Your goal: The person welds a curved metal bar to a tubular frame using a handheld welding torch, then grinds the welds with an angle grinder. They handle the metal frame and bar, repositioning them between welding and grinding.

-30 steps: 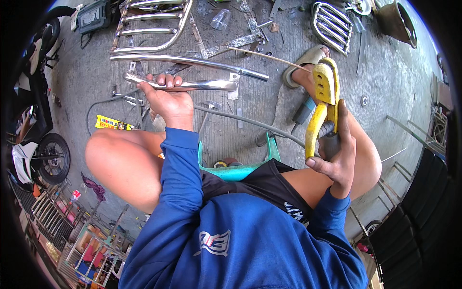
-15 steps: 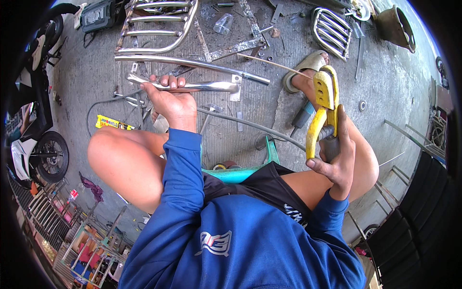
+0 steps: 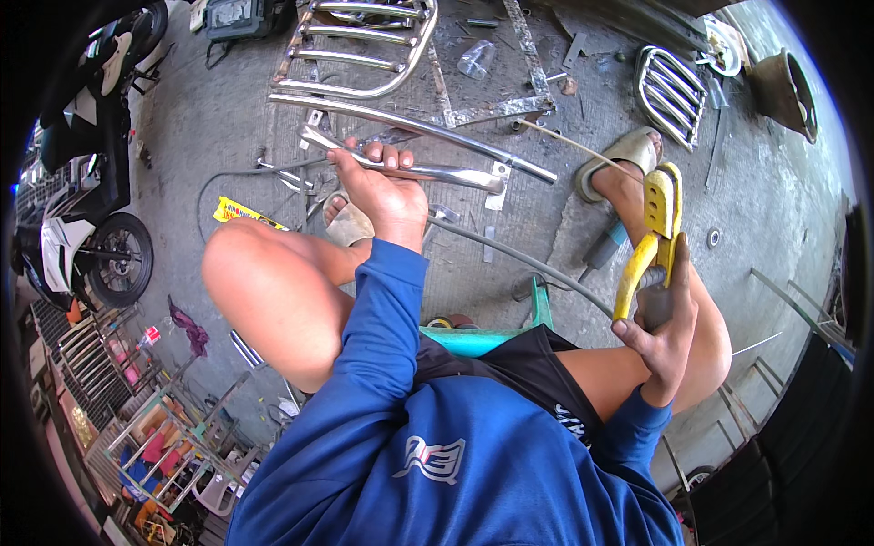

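My left hand is wrapped around a bent shiny metal tube, palm turned up. A flat tab with a hole shows at the tube's right end. Just beyond it, a longer polished tube runs nearly alongside. My right hand grips a yellow welding electrode holder, raised over my right leg. From its jaws a thin welding rod points left toward the far end of the tubes, its tip apart from them. A grey cable crosses the floor below the tubes.
A slatted tubular rack lies beyond the tubes, and a smaller one at far right. A rusty metal frame lies between them. A teal angle grinder rests beside my right leg. Motorcycles stand at left, a brown pot at far right.
The whole view has shifted and tilted slightly, moving the floor things right. Both hands keep their holds on the tube and the electrode holder, with little change relative to the things around them.
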Demonstrator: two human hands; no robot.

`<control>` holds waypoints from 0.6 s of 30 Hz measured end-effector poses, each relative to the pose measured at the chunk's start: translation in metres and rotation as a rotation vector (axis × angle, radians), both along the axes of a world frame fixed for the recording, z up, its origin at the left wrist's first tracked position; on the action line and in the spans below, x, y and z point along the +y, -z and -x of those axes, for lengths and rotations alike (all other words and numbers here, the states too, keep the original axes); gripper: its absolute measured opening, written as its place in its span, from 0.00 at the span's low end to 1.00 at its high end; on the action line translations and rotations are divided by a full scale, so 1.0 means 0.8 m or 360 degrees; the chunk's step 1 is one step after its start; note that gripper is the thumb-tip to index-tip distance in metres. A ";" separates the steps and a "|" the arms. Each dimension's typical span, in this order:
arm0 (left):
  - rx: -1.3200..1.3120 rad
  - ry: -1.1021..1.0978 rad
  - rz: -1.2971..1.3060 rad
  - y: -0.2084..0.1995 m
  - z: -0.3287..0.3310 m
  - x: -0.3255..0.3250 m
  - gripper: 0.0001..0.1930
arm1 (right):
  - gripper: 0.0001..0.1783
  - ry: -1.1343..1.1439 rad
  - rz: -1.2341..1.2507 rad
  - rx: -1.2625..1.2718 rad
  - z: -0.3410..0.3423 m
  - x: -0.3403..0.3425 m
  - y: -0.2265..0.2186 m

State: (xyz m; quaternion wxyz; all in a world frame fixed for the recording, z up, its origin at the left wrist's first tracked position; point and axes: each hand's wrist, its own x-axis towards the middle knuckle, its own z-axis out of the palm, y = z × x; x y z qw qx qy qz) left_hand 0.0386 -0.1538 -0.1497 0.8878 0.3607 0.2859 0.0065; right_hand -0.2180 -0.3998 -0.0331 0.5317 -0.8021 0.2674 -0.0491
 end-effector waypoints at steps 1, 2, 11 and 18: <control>0.0004 0.0001 -0.0006 0.000 0.000 0.000 0.20 | 0.73 0.0012 0.0072 0.0013 -0.002 0.000 0.002; 0.0020 -0.0005 -0.0010 0.001 0.000 0.000 0.20 | 0.73 0.0023 0.0123 0.0028 -0.005 0.000 0.004; 0.0008 0.0062 -0.0045 0.008 -0.004 0.007 0.21 | 0.67 0.0075 0.0337 0.0194 -0.028 0.012 0.010; 0.0009 0.0066 -0.0064 0.012 -0.004 0.008 0.18 | 0.67 0.0045 0.0337 0.0219 -0.035 0.016 0.013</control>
